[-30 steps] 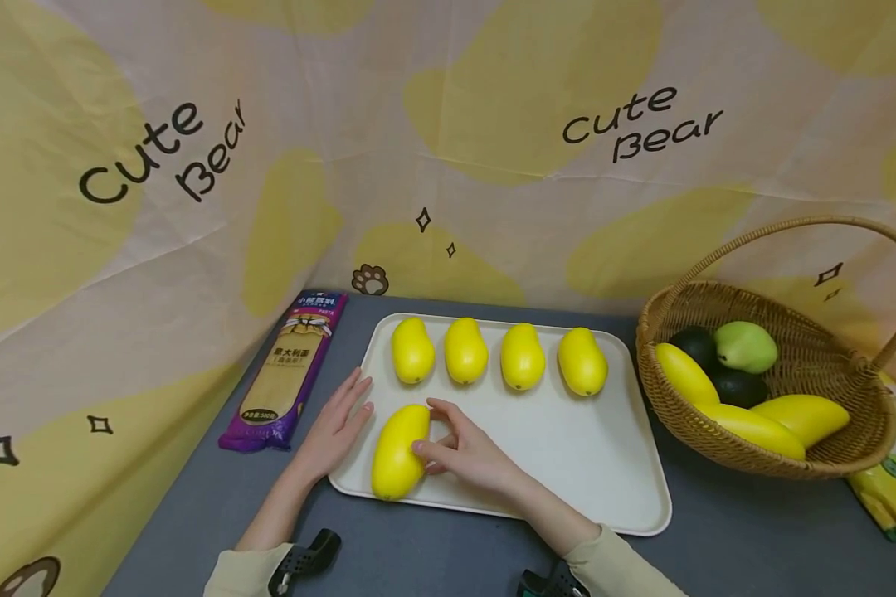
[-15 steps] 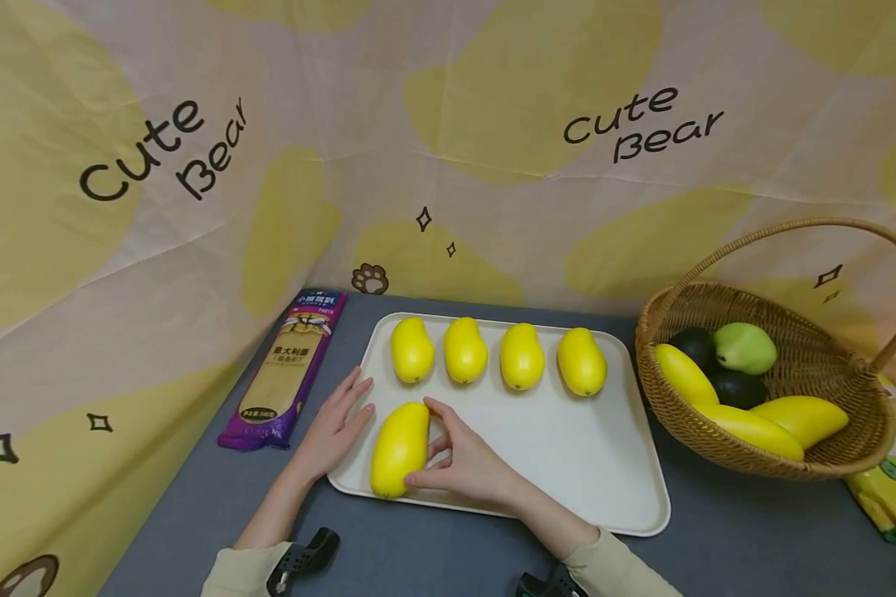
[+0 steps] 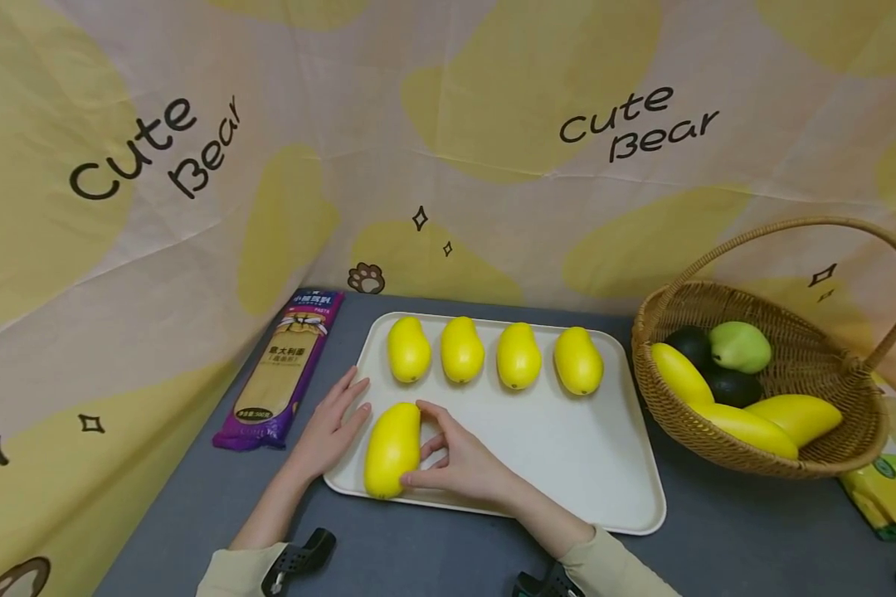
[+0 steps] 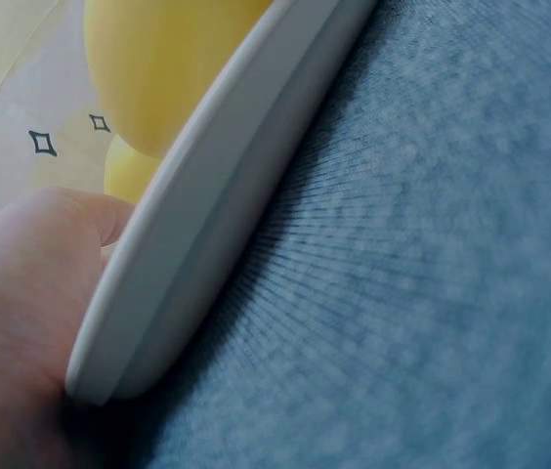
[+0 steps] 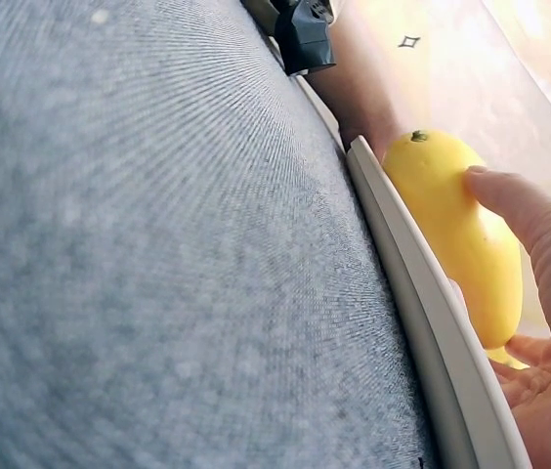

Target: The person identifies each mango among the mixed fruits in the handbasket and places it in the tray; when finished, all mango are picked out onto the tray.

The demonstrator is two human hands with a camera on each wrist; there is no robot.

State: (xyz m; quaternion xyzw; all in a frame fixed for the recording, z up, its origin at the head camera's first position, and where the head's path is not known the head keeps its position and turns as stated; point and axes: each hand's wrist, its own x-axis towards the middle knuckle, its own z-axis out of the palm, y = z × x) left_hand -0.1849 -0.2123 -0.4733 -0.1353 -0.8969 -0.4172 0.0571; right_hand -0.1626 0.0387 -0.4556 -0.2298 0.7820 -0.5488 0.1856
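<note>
Currently the right hand (image 3: 463, 456) has its grip on a mango (image 3: 390, 452), thumb against the near end and index finger by the far end on its right side. That mango, smooth, glossy and plumply oval, is at the near left of a white tray (image 3: 552, 464), a shallow rounded rectangle with a raised lip. The left hand (image 3: 332, 427) rests at the tray's left rim, its grip loose and fingers extended, holding nothing. Along the far side of the tray stretches a row of four more mangoes (image 3: 408, 350), each apart from the next. Left of the tray lies a flat, shiny purple pasta packet (image 3: 280, 365); to its right stands a woven wicker basket (image 3: 806, 356) with an arched handle, holding green, dark and yellow produce. The worktop (image 3: 388, 555) is blue-grey, finely ribbed in the wrist views.
</note>
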